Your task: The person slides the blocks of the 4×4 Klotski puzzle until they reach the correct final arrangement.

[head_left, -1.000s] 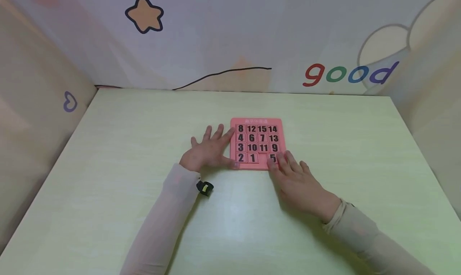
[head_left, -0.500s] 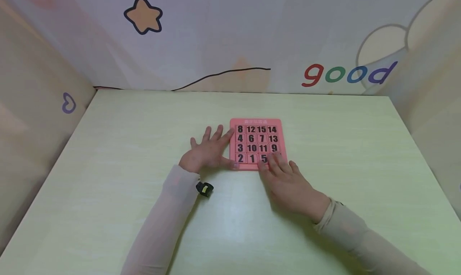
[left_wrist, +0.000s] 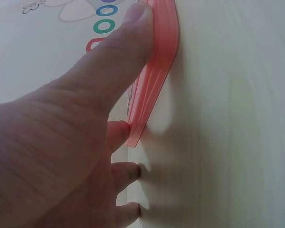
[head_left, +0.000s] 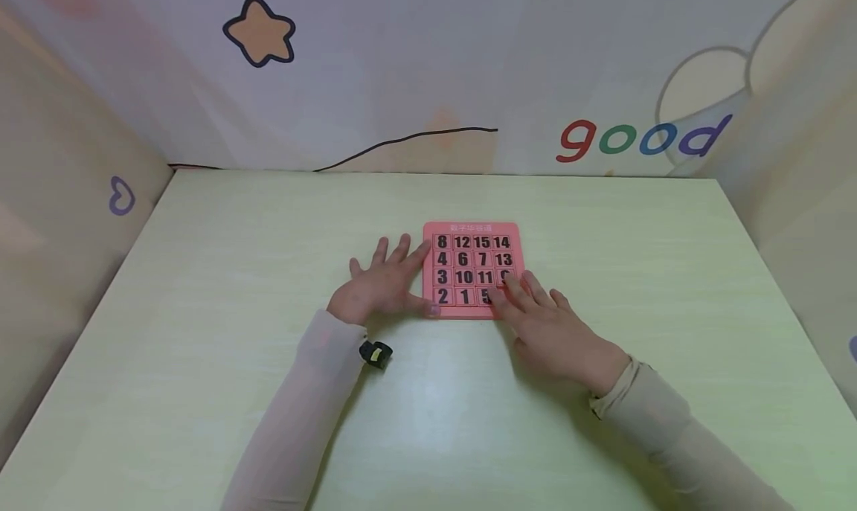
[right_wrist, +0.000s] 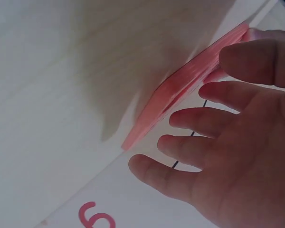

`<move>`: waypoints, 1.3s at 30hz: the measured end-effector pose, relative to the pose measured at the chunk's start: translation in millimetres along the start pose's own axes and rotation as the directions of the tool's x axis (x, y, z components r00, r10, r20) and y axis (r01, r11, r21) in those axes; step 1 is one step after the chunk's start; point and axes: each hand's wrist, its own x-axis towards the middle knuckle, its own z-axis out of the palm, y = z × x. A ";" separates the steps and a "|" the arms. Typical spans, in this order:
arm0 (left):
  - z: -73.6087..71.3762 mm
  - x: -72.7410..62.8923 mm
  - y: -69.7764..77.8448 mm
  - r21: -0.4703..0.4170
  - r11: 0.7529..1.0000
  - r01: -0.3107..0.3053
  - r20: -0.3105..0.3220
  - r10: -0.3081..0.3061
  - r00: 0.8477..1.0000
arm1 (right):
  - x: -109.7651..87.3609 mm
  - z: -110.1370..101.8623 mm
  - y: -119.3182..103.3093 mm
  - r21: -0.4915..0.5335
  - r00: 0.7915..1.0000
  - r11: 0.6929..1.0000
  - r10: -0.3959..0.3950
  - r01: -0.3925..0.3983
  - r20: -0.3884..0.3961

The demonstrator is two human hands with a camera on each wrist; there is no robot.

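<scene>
A pink sliding number puzzle (head_left: 472, 229) lies flat on the table, its black-numbered tiles set in a grid. My left hand (head_left: 378, 288) is spread at the puzzle's left side, with the thumb on the lower left corner and the index finger at the left edge. In the left wrist view that thumb lies over the puzzle's pink rim (left_wrist: 164, 42). My right hand (head_left: 556, 340) reaches over the lower right corner, its fingers extended and covering part of the 5 tile (head_left: 485, 297) and the 9 tile (head_left: 504, 274). The bottom right cell is hidden beneath these fingers.
The pale green table (head_left: 234, 273) extends around the puzzle. A printed wall (head_left: 402, 65) with a star and the word "good" rises behind the table, and patterned side panels stand left and right. A black band (head_left: 376, 354) is on the left wrist.
The 5 tile slid one cell left, into the gap beside the 1, under my right fingers. Since then my right hand has shifted slightly back to the right. My left hand stays put on the puzzle.
</scene>
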 end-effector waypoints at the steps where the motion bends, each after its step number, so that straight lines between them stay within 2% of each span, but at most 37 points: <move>1: -0.1 -0.1 -0.3 -0.002 1.000 -0.001 0.000 0.001 1.000 | 0.9 -1.0 2.2 -0.003 1.000 1.000 0.002 -0.002 -0.003; 9: -0.6 -1.2 0.4 -0.011 1.000 0.000 0.001 0.000 1.000 | 9.7 -3.1 15.1 0.005 0.999 0.999 0.047 -0.047 0.004; 18: 0.0 0.1 2.4 0.010 1.000 0.001 0.001 -0.001 1.000 | 9.9 -2.8 15.5 0.012 0.997 0.997 0.071 -0.071 0.014; 29: 0.9 0.7 1.9 0.000 1.000 0.001 -0.005 -0.001 1.000 | -1.4 2.9 12.7 -0.035 0.999 0.999 0.032 -0.032 -0.003; 39: 1.4 0.4 0.5 -0.001 1.000 0.007 -0.006 -0.007 1.000 | -12.4 -2.8 6.3 -0.004 0.998 1.000 0.017 -0.017 0.053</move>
